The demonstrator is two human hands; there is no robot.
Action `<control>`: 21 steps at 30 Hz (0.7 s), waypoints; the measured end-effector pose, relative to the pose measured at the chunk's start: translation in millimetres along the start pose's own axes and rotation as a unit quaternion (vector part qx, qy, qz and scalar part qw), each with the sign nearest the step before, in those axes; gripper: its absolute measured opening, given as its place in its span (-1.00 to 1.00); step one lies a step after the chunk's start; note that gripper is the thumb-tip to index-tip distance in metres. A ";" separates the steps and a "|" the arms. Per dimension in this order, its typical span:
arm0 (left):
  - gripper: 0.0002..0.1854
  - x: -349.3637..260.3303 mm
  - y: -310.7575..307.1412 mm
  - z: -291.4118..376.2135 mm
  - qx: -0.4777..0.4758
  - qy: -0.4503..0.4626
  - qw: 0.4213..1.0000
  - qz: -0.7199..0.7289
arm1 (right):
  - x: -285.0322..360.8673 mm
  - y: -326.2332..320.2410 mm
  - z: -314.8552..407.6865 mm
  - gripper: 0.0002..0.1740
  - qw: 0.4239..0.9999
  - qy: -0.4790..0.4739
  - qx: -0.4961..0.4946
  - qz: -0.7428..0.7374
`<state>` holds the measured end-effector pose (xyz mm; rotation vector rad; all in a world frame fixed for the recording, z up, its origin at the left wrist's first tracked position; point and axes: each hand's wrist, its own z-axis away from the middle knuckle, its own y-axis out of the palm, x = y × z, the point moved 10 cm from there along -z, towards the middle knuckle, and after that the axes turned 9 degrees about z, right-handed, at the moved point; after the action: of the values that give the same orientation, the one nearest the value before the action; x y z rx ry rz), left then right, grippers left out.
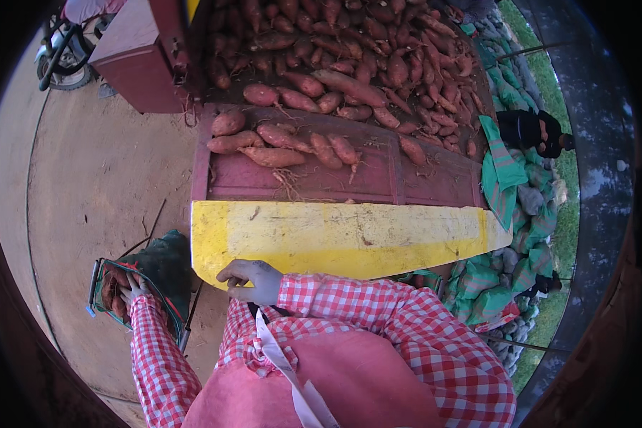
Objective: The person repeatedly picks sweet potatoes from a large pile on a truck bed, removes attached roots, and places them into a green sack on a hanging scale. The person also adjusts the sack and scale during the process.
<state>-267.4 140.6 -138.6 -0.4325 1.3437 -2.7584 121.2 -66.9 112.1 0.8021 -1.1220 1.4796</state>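
My left hand (133, 289), in a grey glove, reaches into the mouth of a dark green sack (166, 267) at the left. Its fingers lie against sweet potatoes (110, 291) inside; whether it grips one is hidden. Over the near left corner of a yellow board (347, 230) is my right hand (252, 281), also gloved. Its fingers are loosely bent, thumb apart, with nothing seen in them. Beyond the board, several loose sweet potatoes (272, 156) with roots lie on a red metal panel (310, 182).
A large sweet potato heap (353, 48) fills the truck bed behind the panel. Filled green sacks (484, 299) line the right side, where a person in dark clothes (529, 131) is seen. A green striped sack (500, 171) hangs over the panel's right end. A motorcycle (64, 59) stands far left.
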 end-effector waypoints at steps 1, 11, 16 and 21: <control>-0.25 2.7 -6.7 -6.4 -0.052 -0.001 0.998 0.020 | 2.9 -21.6 -0.8 -0.61 0.999 -0.031 -0.037 -0.021; -0.35 -67.8 -24.4 130.3 -0.118 0.096 0.737 0.658 | -198.7 -388.3 118.8 -0.65 0.900 0.067 -0.430 -0.042; -0.46 -283.7 -105.6 286.2 -0.118 0.398 0.679 0.605 | -267.3 -565.0 194.6 -0.46 0.800 0.165 -0.514 0.263; -0.51 -449.9 -60.8 427.9 0.111 0.545 0.674 0.486 | -337.2 -681.9 234.8 -0.29 0.696 0.403 -0.479 0.351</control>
<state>283.8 -77.4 55.7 1.6652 0.7525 -1.9664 837.2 -406.5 35.5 -1.0521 -1.2759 1.2749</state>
